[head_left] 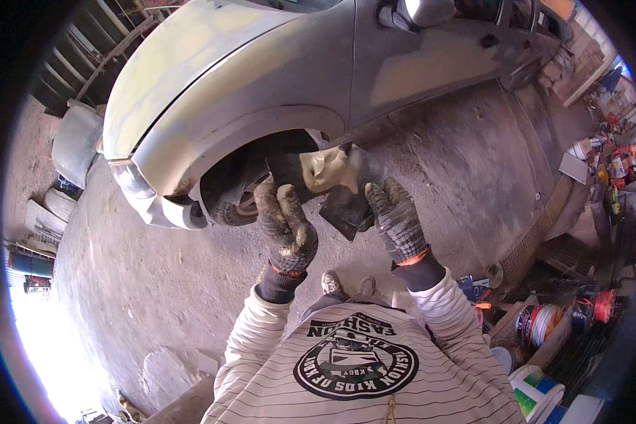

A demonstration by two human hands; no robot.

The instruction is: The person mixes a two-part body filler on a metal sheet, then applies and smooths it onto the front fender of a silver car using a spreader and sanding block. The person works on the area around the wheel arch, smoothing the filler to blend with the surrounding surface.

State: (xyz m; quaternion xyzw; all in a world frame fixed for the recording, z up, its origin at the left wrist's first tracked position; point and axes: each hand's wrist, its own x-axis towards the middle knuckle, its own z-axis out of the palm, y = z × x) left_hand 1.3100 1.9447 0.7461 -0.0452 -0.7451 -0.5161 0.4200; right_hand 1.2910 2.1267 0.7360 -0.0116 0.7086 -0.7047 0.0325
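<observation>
Head view. A mass of beige paste (323,169) is shown slightly above the centre of the frame, borne on a dark upper plate (288,168) and placed between and above the two gloved hands. By the left hand (288,230), in a soiled grey knit glove, the left end of this plate is grasped from below, the fingers being directed upward. To the right, the paste is met by a grey blade (372,169), beneath which a dark lower plate (340,212) is seen. The right edge of the lower plate is grasped by the right hand (399,222); whether the blade is also gripped cannot be told.

The long axis of the upper plate and paste is laid nearly level across the frame, from the left hand toward the right fingertips. The lower plate is tilted, with one corner pointed toward the lower edge.

Behind the upper plate, a wheel (226,212) is partly hidden within the arch of a car (261,78), whose grey and yellowish panels fill the upper part of the frame. Below the hands, shoes (331,281) are seen on the floor (155,283); at the lower right, wire coils (542,325) are placed.
</observation>
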